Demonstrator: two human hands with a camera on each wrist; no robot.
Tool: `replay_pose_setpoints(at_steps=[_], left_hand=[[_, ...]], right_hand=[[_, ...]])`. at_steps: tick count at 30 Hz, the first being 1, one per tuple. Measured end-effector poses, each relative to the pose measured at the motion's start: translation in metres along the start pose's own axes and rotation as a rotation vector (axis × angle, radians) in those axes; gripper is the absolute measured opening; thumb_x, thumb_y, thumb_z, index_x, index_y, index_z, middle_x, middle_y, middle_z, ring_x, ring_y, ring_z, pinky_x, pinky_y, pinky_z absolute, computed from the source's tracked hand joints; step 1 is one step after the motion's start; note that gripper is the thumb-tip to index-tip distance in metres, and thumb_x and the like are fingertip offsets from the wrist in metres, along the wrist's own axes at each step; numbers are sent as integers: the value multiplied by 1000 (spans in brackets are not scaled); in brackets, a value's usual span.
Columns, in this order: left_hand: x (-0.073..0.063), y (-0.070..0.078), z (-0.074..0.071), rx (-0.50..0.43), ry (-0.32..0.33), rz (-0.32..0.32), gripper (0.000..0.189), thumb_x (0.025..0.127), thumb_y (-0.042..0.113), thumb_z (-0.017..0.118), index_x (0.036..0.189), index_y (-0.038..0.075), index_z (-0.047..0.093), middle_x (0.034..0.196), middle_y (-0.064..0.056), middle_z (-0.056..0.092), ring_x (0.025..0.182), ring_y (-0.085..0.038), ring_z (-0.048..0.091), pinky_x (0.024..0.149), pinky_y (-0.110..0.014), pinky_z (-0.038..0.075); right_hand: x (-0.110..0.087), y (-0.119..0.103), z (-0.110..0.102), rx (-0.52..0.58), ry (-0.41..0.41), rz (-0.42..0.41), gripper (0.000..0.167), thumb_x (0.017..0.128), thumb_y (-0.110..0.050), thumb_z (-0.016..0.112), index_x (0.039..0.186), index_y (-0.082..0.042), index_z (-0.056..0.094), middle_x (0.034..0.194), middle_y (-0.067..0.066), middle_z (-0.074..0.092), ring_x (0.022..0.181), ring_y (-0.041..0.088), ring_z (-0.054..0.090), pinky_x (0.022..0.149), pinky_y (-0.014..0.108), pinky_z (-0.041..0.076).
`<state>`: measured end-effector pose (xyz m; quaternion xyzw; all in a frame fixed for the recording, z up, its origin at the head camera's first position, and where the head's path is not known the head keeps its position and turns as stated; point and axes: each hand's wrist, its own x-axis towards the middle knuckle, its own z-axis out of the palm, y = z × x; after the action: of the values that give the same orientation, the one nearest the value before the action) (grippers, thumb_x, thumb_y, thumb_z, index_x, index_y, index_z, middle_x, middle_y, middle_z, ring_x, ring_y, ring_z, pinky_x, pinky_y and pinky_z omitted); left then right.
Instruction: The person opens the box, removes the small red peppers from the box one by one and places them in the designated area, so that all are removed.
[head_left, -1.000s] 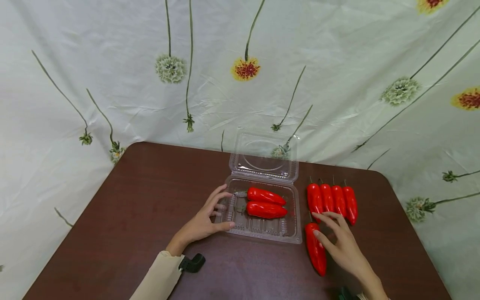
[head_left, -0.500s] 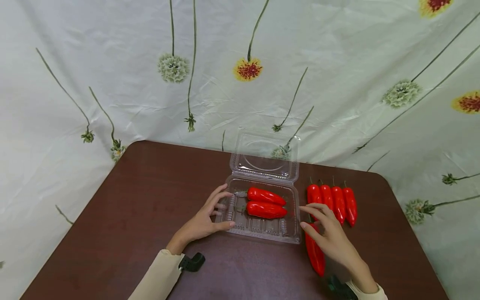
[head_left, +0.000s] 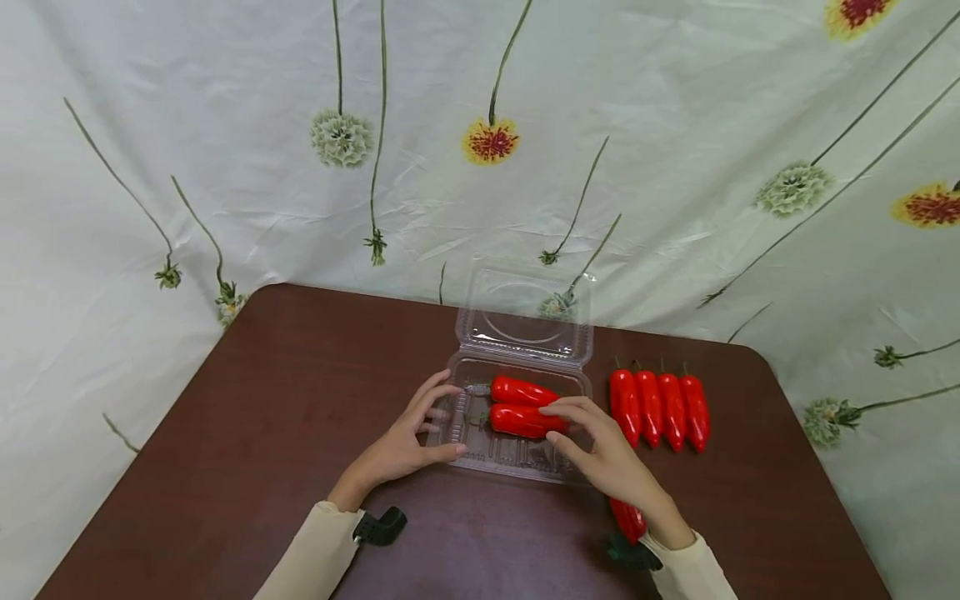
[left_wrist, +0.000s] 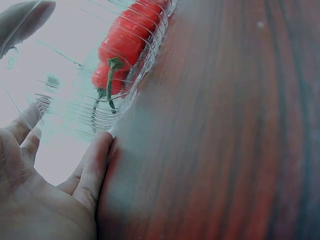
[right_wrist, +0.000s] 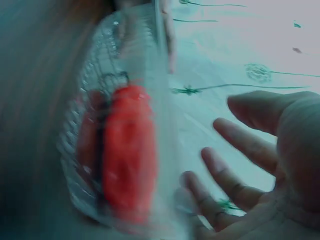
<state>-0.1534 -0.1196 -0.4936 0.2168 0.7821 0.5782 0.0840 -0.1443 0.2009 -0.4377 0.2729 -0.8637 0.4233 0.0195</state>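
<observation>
A clear plastic clamshell box (head_left: 495, 457) lies on the table with its lid (head_left: 525, 312) raised at the back. Two red peppers (head_left: 525, 421) lie side by side in its base, stems to the left. My left hand (head_left: 405, 437) rests at the box's left side, fingers spread, and the left wrist view shows its fingertips (left_wrist: 102, 140) by the clear wall. Over the box's right part hovers my right hand (head_left: 603, 450), fingers loosely bent and holding nothing; it covers the pepper tips. In the right wrist view its fingers (right_wrist: 220, 172) are spread apart.
Several red peppers (head_left: 660, 408) stand in a row right of the box, stems away from me. Another red pepper (head_left: 627, 518) lies nearer, partly under my right hand. A flowered cloth (head_left: 420, 200) hangs behind the brown table (head_left: 300, 375).
My right hand has moved left from above the loose near pepper to over the box's right part. That pepper stays on the table. The left hand keeps its place.
</observation>
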Motion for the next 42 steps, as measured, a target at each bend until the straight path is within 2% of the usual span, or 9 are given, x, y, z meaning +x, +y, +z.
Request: replay_pose_setpoints(at_steps=[8, 18, 24, 31, 37, 42], left_hand=[[-1, 0, 0, -10, 0, 1, 79, 88, 27, 78, 153, 18, 34, 167, 3, 7, 125, -31, 49, 98, -51, 42], [0, 2, -1, -7, 2, 6, 79, 88, 27, 78, 152, 17, 34, 167, 4, 7, 124, -32, 49, 98, -51, 42], [0, 2, -1, -8, -2, 7, 78, 88, 27, 78, 152, 17, 34, 167, 4, 7, 124, -33, 49, 98, -51, 43], [1, 1, -1, -5, -3, 7, 78, 88, 27, 78, 152, 17, 34, 167, 4, 7, 124, -32, 50, 98, -51, 43], [0, 0, -1, -2, 2, 4, 78, 88, 27, 78, 152, 17, 35, 166, 4, 8, 123, -32, 50, 97, -50, 44], [1, 0, 0, -6, 4, 6, 78, 88, 27, 78, 152, 17, 35, 166, 3, 9, 122, -31, 50, 97, -50, 44]], right_hand=[[18, 3, 22, 34, 53, -31, 26, 91, -11, 74, 117, -13, 72, 122, -1, 65, 117, 19, 59, 95, 43, 51], [31, 7, 37, -20, 53, -15, 26, 90, -9, 74, 115, -13, 72, 124, 1, 67, 122, 22, 60, 103, 49, 46], [31, 6, 38, -37, 35, 10, 28, 88, -6, 75, 115, -13, 72, 126, 4, 65, 123, 25, 59, 103, 52, 45], [32, 7, 38, -56, -7, 2, 31, 87, -2, 75, 115, -15, 73, 126, 6, 67, 124, 25, 59, 104, 51, 45], [32, 6, 39, -50, -65, 24, 35, 86, -2, 75, 117, -17, 72, 128, 5, 66, 121, 24, 59, 95, 48, 52], [32, 5, 40, -54, -111, 16, 37, 86, -2, 75, 120, -17, 71, 128, 3, 66, 126, 24, 57, 103, 50, 46]])
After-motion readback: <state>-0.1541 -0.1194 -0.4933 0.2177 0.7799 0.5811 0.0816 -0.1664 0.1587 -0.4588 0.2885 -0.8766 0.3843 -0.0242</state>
